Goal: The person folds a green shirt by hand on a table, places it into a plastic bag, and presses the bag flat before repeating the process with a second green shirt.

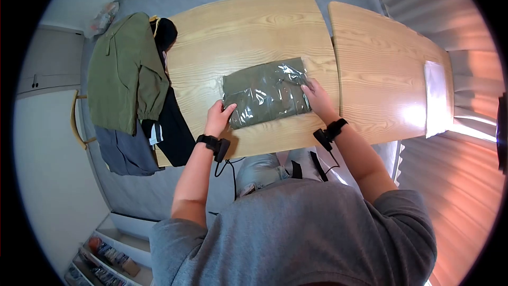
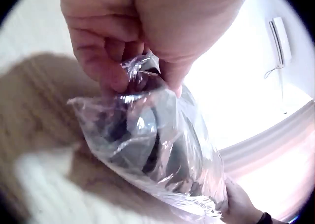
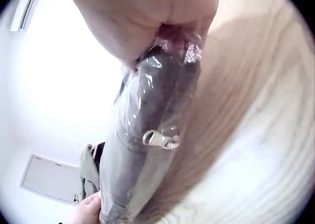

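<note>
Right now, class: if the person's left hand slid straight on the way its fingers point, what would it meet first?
The left hand points across the bagged green garment, whose plastic it already pinches; beyond it, probably only bare table.

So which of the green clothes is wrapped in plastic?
The folded green garment in the middle of the table, held by the left hand and right hand. The green jacket at the table's end lies bare.
</note>
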Demonstrator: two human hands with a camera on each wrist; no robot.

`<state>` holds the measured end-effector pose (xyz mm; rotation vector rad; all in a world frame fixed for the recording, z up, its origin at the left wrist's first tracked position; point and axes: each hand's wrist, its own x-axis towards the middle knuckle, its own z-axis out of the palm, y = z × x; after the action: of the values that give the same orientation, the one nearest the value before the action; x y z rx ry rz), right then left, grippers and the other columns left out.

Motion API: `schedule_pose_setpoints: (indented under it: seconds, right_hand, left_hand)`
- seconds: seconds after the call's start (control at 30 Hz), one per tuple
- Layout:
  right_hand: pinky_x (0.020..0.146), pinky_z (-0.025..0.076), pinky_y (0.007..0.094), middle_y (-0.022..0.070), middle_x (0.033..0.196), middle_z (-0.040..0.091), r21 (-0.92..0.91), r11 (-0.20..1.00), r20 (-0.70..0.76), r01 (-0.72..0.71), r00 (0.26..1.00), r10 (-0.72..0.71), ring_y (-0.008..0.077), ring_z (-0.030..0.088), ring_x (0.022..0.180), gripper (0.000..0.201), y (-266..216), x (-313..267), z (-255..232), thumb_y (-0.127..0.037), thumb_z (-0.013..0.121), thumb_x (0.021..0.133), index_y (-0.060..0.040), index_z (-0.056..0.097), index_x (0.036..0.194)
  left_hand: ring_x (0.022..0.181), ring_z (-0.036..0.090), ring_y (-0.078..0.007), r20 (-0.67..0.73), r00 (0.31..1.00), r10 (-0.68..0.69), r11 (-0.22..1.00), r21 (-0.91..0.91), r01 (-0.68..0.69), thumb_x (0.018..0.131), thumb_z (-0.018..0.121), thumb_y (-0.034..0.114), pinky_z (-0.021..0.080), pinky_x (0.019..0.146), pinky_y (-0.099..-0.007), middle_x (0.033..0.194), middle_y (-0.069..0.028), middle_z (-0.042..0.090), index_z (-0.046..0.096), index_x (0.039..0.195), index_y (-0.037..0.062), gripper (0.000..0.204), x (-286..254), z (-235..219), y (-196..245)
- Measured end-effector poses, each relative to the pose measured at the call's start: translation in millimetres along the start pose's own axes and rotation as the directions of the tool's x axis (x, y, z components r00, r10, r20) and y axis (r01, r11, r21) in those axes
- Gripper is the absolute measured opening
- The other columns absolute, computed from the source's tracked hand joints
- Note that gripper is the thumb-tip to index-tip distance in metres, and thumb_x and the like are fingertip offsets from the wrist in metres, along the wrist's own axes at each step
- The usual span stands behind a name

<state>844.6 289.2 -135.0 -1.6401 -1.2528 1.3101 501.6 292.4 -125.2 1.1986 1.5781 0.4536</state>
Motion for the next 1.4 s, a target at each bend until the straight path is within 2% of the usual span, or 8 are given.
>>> schedule_pose_setpoints:
  seconds: [0.1,0.17,0.23,0.27,0.33,0.4,0.5,1.4]
  right_hand:
    - [0.076,0.047,0.0314,0.0155,0.098,0.061,-0.128,0.981,-0.143,-0.143,0.982,0.125,0.0216,0.059,0.084,0.037,-5,-9,9,-0.020,0.060,0.089,0.0006,0.049,0.118]
    - [0.077,0.047,0.0332,0.0166,0.099,0.060,-0.154,0.959,-0.227,-0.239,0.953,0.201,0.0248,0.059,0.087,0.038,-9,-13,14,-0.022,0.061,0.088,-0.0008,0.050,0.117]
    - [0.086,0.043,0.0387,0.0169,0.107,0.059,-0.545,0.838,-0.445,0.026,0.838,-0.316,0.0312,0.055,0.099,0.039,-3,-20,17,-0.021,0.063,0.085,-0.0047,0.051,0.118]
    - [0.086,0.043,0.0387,0.0169,0.107,0.059,-0.543,0.839,-0.448,0.026,0.837,-0.315,0.0312,0.055,0.099,0.039,-13,-25,19,-0.021,0.063,0.085,-0.0047,0.051,0.118]
    - [0.093,0.037,0.0434,0.0151,0.121,0.054,-0.631,0.704,-0.101,0.325,0.865,-0.491,0.0321,0.048,0.113,0.043,-36,-38,25,-0.021,0.064,0.081,-0.0079,0.051,0.120]
    - [0.100,0.032,0.0454,0.0105,0.134,0.046,-0.685,0.632,0.102,0.361,0.907,-0.408,0.0275,0.042,0.124,0.048,-50,-34,39,-0.026,0.063,0.081,-0.0113,0.050,0.125]
    - [0.109,0.020,0.0518,0.0062,0.145,0.034,-0.768,0.307,0.406,0.562,0.798,-0.446,0.0230,0.027,0.136,0.052,-51,-19,55,-0.040,0.054,0.086,-0.0200,0.046,0.133]
    - [0.106,0.022,0.0560,0.0069,0.145,0.034,-0.722,0.369,0.497,0.585,0.810,-0.312,0.0256,0.028,0.136,0.055,-39,14,61,-0.044,0.055,0.081,-0.0189,0.049,0.130]
  left_hand:
    - [0.064,0.057,-0.0378,-0.171,0.984,0.053,0.953,0.302,0.001,0.081,0.067,0.042,0.046,0.062,-0.0431,0.073,-0.0197,0.062,0.056,0.083,-0.0040,0.047,-2,20,-3]
    - [0.069,0.058,-0.0375,-0.215,0.977,-0.007,0.886,0.451,0.106,0.082,0.066,0.042,0.047,0.064,-0.0450,0.080,-0.0200,0.063,0.055,0.086,-0.0035,0.047,-16,23,28]
    - [0.094,0.058,-0.0374,-0.283,0.958,-0.047,0.799,0.564,0.206,0.085,0.061,0.035,0.046,0.081,-0.0479,0.109,-0.0233,0.058,0.053,0.104,-0.0023,0.043,-37,19,64]
    - [0.094,0.058,-0.0374,-0.282,0.958,-0.044,0.798,0.567,0.204,0.085,0.061,0.035,0.046,0.081,-0.0479,0.109,-0.0233,0.058,0.053,0.104,-0.0023,0.043,-36,22,61]
    - [0.114,0.048,-0.0377,-0.157,0.826,0.542,0.673,0.669,-0.314,0.086,0.058,0.028,0.040,0.094,-0.0466,0.127,-0.0242,0.047,0.049,0.117,-0.0013,0.043,-34,28,51]
    - [0.131,0.032,-0.0352,0.060,0.771,0.634,0.573,0.634,-0.520,0.086,0.054,0.022,0.027,0.107,-0.0465,0.140,-0.0180,0.036,0.043,0.130,0.0017,0.050,-32,42,69]
    - [0.137,0.024,-0.0275,0.202,0.728,0.656,0.370,0.754,-0.542,0.087,0.053,0.028,0.021,0.108,-0.0516,0.148,-0.0111,0.028,0.035,0.138,0.0063,0.058,-9,61,70]
    - [0.139,0.020,-0.0228,0.289,0.807,0.515,0.382,0.766,-0.518,0.086,0.051,0.040,0.017,0.108,-0.0561,0.150,-0.0064,0.024,0.029,0.143,0.0093,0.068,31,72,47]
